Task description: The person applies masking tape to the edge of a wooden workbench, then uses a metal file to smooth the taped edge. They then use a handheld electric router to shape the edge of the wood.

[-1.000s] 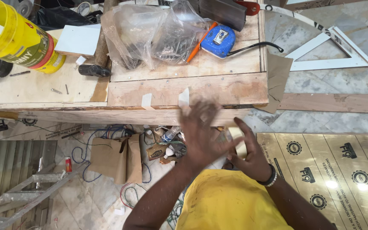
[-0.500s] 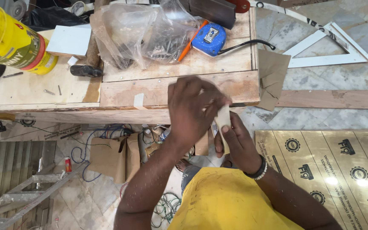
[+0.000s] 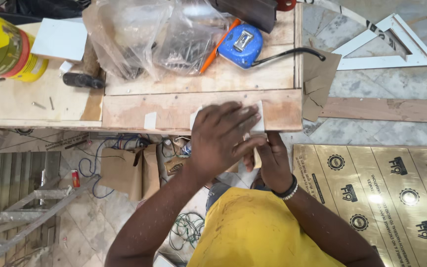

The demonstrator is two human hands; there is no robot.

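Observation:
My left hand (image 3: pixel 223 136) lies over the front edge of a wooden board (image 3: pixel 174 109) on the workbench, covering most of a pale tape strip (image 3: pixel 259 116) stuck across that edge; its thumb and fingers pinch the tape. Just below the edge, my right hand (image 3: pixel 274 160), with a beaded bracelet at the wrist, grips a beige tape roll (image 3: pixel 257 158) that is mostly hidden between both hands. The hands touch each other. Two more short pale strips (image 3: pixel 150 120) sit on the board's edge to the left.
On the bench are a yellow bucket (image 3: pixel 6 49), a white block (image 3: pixel 60 39), a hammer (image 3: pixel 82 79), a clear bag of hardware (image 3: pixel 159 39) and a blue tape measure (image 3: pixel 240 44). A white triangular frame (image 3: pixel 396 44) and gold sheet (image 3: pixel 381 198) lie right; a ladder (image 3: pixel 21 217) and cables (image 3: pixel 100 163) left.
My left hand has moved up from below the bench edge onto the board and pressed down there. The right hand followed upward with the tape roll, close under the edge.

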